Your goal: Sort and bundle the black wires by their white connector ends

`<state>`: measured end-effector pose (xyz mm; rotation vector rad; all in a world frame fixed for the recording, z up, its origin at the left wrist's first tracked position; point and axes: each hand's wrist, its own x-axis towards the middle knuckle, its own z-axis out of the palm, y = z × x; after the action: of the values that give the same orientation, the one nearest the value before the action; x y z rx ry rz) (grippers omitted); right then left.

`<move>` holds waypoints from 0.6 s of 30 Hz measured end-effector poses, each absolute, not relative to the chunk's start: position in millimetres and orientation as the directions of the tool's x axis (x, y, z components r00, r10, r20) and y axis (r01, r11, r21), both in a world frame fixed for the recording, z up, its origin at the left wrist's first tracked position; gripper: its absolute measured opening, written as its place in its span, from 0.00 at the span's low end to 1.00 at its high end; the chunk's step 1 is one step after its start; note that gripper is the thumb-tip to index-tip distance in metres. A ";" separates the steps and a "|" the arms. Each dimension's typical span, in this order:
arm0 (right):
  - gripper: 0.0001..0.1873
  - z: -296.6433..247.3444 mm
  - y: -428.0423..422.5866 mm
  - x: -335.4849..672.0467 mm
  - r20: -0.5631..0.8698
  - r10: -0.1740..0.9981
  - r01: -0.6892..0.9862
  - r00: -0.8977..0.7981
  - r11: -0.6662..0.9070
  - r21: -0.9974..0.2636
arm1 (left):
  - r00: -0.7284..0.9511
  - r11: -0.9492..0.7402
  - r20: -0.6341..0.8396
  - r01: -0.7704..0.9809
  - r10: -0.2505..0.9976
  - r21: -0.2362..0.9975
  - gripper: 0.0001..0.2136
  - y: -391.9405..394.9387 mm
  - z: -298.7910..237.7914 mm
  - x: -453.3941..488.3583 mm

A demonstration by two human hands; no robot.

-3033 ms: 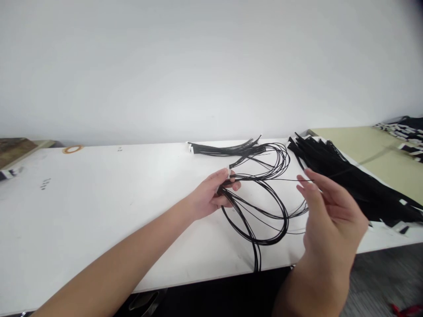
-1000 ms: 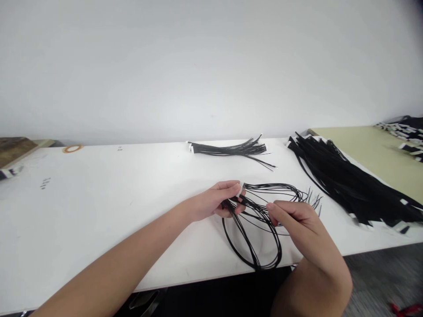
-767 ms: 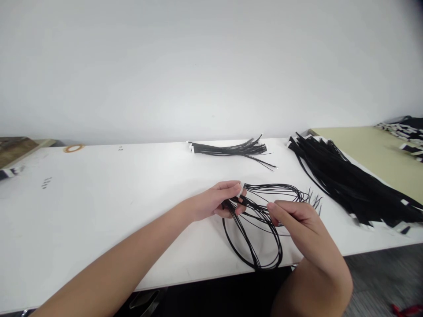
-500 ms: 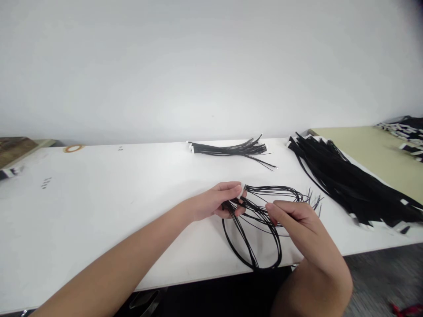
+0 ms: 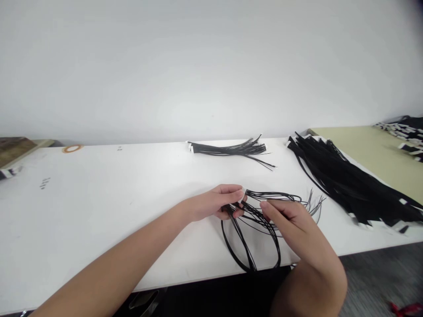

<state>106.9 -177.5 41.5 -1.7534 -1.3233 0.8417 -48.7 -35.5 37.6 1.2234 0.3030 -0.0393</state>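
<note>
My left hand (image 5: 228,201) is closed on a white connector (image 5: 243,193) from which several thin black wires fan out. These wires belong to a wire harness (image 5: 279,255) that loops down over the table's front edge. To the right, my right hand (image 5: 286,213) is closed in a pinch among the same wires, its thumb and forefinger at their left side. What exactly sits between those fingertips is hidden. Loose wire ends (image 5: 317,202) stick out beyond my right hand.
Behind my hands a small bundle of black wires (image 5: 228,149) lies on the white table (image 5: 99,211). A big pile of black cables with white ends (image 5: 350,180) covers the right side. Further right is a yellowish surface (image 5: 357,141); a tape ring (image 5: 72,149) lies back left.
My right hand has shifted slightly left along the wires. The connector in my left hand sits a little lower, and the hanging loop has moved slightly left.
</note>
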 end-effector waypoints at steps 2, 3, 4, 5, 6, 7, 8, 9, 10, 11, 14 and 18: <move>0.21 43.3 -175.8 104.1 -0.056 0.969 0.474 0.241 -0.168 -0.864 | 0.958 0.340 -0.259 0.203 0.127 0.918 0.15 -35.8 38.1 -49.2; 0.20 44.0 -175.0 102.7 -0.054 0.971 0.477 0.232 -0.162 -0.864 | 0.957 0.339 -0.262 0.207 0.124 0.918 0.15 -36.0 38.2 -49.4; 0.20 44.5 -174.3 101.2 -0.051 0.974 0.479 0.222 -0.155 -0.864 | 0.957 0.339 -0.264 0.210 0.120 0.917 0.15 -36.3 38.3 -49.6; 0.20 44.9 -173.7 99.9 -0.047 0.975 0.479 0.216 -0.147 -0.865 | 0.958 0.339 -0.263 0.210 0.118 0.917 0.15 -36.6 38.2 -49.7; 0.20 45.1 -173.2 98.7 -0.044 0.976 0.479 0.211 -0.142 -0.866 | 0.958 0.338 -0.262 0.210 0.117 0.918 0.14 -36.8 38.0 -49.7; 0.20 45.1 -172.8 97.7 -0.043 0.977 0.482 0.210 -0.141 -0.865 | 0.958 0.336 -0.261 0.209 0.119 0.919 0.14 -36.9 37.7 -49.7; 0.20 45.0 -172.6 96.8 -0.043 0.977 0.484 0.209 -0.142 -0.863 | 0.958 0.334 -0.261 0.208 0.122 0.919 0.14 -37.1 37.4 -49.6; 0.21 44.8 -172.4 96.0 -0.045 0.977 0.487 0.210 -0.144 -0.861 | 0.957 0.331 -0.262 0.209 0.123 0.920 0.15 -37.1 37.1 -49.4; 0.21 44.6 -172.2 95.4 -0.047 0.976 0.491 0.211 -0.147 -0.859 | 0.957 0.329 -0.262 0.210 0.122 0.920 0.15 -37.2 36.8 -49.3; 0.21 44.5 -172.1 94.9 -0.046 0.976 0.495 0.215 -0.150 -0.856 | 0.957 0.328 -0.263 0.211 0.122 0.921 0.15 -37.3 36.6 -49.2; 0.21 44.2 -171.4 93.3 -0.038 0.971 0.511 0.234 -0.156 -0.845 | 0.956 0.330 -0.266 0.214 0.121 0.919 0.15 -37.3 36.2 -49.3; 0.21 44.4 -169.7 91.5 -0.033 0.970 0.524 0.243 -0.160 -0.837 | 0.959 0.349 -0.262 0.209 0.112 0.914 0.15 -36.6 35.5 -49.5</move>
<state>91.5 -169.7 44.4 -1.7942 -1.3748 0.7821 -49.5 -36.6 35.5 1.2180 0.3008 -0.0639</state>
